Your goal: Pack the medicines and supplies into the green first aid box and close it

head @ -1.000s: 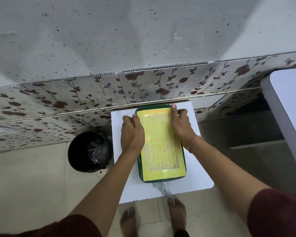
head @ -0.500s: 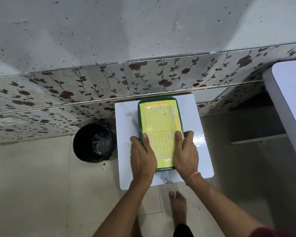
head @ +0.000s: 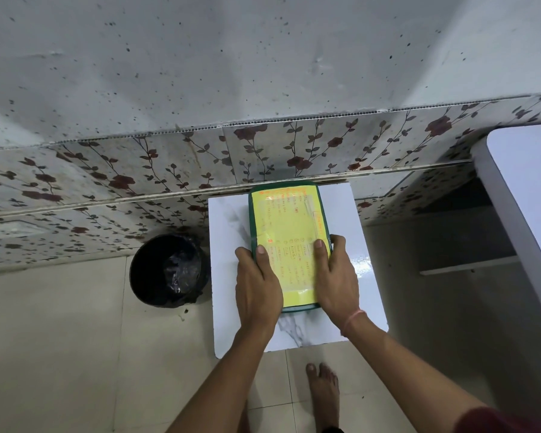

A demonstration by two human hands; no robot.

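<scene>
Unmoved since 0.5 s: left hand (head: pixel 256 285), right hand (head: pixel 334 276) clasp box (head: pixel 286 214).

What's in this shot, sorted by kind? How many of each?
Green first aid box with yellow label: 1
Small white marble-patterned table: 1
Round black lined bin: 1
Hands on the box, left hand and right hand: 2
Total: 5

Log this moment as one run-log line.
stage: closing | green first aid box: lid down, on white table | left hand: gripping near-left side | right hand: gripping near-right side | loose supplies: none visible
</scene>
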